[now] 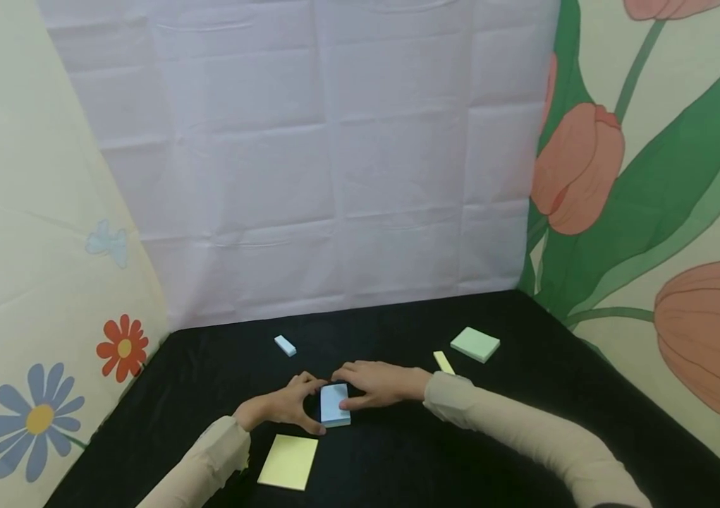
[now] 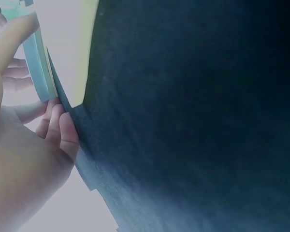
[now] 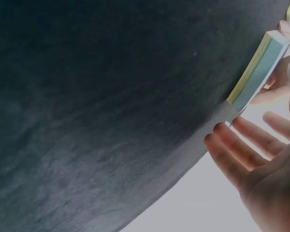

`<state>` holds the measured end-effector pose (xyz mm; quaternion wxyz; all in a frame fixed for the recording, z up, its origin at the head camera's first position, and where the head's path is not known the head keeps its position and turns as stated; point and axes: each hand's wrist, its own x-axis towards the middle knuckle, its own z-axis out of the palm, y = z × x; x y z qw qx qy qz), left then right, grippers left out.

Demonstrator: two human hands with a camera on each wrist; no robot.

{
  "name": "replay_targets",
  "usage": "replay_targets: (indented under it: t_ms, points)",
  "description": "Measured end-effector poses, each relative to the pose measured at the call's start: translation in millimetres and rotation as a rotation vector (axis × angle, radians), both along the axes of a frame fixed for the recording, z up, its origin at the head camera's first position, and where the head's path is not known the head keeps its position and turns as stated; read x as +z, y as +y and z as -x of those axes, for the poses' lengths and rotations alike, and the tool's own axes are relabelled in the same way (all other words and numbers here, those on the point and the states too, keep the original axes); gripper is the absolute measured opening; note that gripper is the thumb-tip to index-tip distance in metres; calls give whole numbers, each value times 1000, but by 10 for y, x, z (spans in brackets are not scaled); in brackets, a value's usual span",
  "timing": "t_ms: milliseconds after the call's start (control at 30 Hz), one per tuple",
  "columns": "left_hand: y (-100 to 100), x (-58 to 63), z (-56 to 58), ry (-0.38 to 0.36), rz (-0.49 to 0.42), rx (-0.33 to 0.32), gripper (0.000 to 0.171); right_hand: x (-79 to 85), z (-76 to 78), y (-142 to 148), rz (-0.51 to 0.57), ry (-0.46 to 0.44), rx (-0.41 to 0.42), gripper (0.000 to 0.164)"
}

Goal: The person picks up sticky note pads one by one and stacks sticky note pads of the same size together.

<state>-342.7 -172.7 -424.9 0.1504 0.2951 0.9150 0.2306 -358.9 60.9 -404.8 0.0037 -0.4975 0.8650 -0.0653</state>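
A light-blue sticky note pad (image 1: 334, 406) lies between the two hands on the black tabletop. Seen from the right wrist, the sticky note stack (image 3: 261, 72) has yellow layers along one side of the blue. My left hand (image 1: 286, 406) spans its left side, thumb at the near corner and fingertips by the far end. From the right, my right hand (image 1: 379, 383) has its thumb on the pad's edge and its fingers extended past the far end. The right wrist view shows those fingers (image 3: 237, 150) fairly straight. A larger yellow sticky note pad (image 1: 288, 462) lies near the left wrist.
Toward the back left lies a small blue sticky strip pad (image 1: 285, 345). A narrow yellow strip pad (image 1: 443, 363) sits beyond the right wrist, beside a green sticky note pad (image 1: 475, 344). White cloth (image 1: 334, 176) hangs behind the black table (image 1: 385, 466), with patterned cloth on both sides.
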Motion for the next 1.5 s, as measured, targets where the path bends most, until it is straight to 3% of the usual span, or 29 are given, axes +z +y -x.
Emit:
replay_targets:
  t_ms: [333, 900, 1233, 1500]
  points:
    - [11, 16, -36, 51, 6, 6, 88, 22, 28, 80, 19, 51, -22, 54]
    - [-20, 61, 8, 3, -24, -5, 93, 52, 19, 201, 52, 110, 3, 46]
    - [-40, 107, 23, 33, -110, 17, 86, 65, 15, 272, 100, 201, 62, 32]
    - [-44, 113, 60, 119, -200, 48, 72, 41, 60, 333, 92, 226, 71, 29]
